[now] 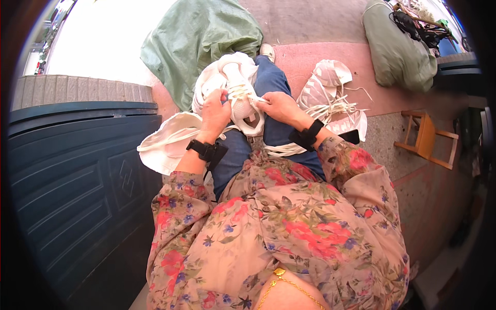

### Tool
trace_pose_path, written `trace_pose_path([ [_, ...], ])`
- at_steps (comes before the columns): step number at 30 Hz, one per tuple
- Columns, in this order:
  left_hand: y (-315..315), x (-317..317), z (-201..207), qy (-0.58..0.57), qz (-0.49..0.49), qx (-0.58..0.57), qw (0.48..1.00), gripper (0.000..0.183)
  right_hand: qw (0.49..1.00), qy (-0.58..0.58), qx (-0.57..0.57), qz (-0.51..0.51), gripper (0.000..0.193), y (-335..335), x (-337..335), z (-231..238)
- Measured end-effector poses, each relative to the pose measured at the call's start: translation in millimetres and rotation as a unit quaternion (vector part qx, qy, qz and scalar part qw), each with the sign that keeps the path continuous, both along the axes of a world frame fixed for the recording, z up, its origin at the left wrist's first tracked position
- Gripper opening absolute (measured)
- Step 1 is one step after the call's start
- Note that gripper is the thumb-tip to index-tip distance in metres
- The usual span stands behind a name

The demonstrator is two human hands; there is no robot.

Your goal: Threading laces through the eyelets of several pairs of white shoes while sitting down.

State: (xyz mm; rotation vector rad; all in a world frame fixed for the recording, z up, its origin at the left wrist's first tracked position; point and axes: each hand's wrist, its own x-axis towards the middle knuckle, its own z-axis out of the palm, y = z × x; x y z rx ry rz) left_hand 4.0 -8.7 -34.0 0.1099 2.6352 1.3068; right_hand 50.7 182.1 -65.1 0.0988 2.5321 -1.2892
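Pink concrete floor (320, 62), blue door (77, 175) at your left. White shoe upper (238, 90) rests on your lap. Left hand (214, 111) fingers clamp its edge; right hand (279, 106) fingers pinch white lace (260, 100). More white uppers (330, 88) lie right of knee.

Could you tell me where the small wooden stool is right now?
In the head view, the stool stands on the floor at the person's right, beyond the pile of white shoe uppers and below the green sack.

shoe (238, 90) on lap | shoe parts (330, 101) right | stool (429, 139) far right
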Motion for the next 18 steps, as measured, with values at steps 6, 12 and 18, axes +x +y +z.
trace_pose_path([
  [6, 7.2, -3.2, 4.4, 0.221, -0.226, -0.244, 0.917, 0.012, 1.000, 0.014, 0.000, 0.001, 0.037, -8.3, -3.8, 1.4],
  [12, 7.1, -9.0, -3.9, 0.277, -0.065, -0.150, 0.947, 0.010, 0.998, 0.002, 0.059, -0.005, 0.036, -19.1, -9.1, 13.2],
  [18, -4.8, -11.8, -17.6, 0.097, -0.040, -0.061, 0.993, 0.018, 1.000, 0.016, 0.007, -0.013, 0.039, -11.4, -11.1, 6.6],
])
